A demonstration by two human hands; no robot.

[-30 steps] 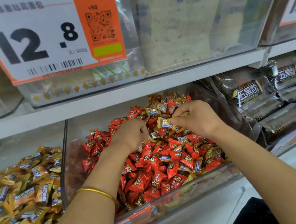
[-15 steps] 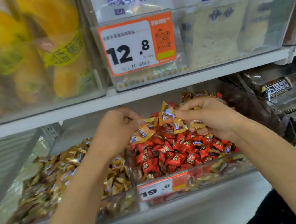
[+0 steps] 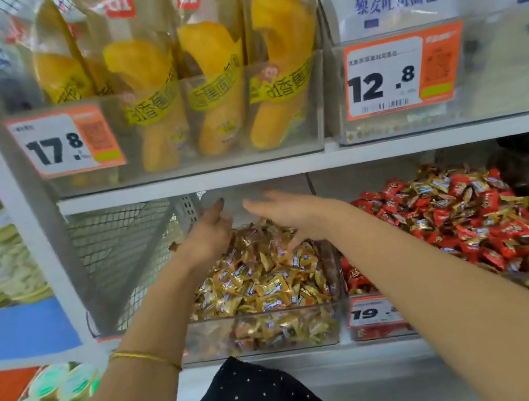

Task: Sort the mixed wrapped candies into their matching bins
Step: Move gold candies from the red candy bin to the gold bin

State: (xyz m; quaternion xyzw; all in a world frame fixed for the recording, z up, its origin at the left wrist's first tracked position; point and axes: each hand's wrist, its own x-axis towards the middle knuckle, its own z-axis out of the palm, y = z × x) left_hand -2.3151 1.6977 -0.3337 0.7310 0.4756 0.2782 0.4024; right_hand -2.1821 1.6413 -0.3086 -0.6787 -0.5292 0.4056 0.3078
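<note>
At centre-left of the frame the left hand (image 3: 208,237) hangs over the gold candies (image 3: 262,280), fingers loose and holding nothing I can see. They fill the clear bin (image 3: 277,331) at centre. The right hand (image 3: 289,215) hovers beside it, fingers spread and released. The mixed red candies (image 3: 459,214) heap at the right.
</note>
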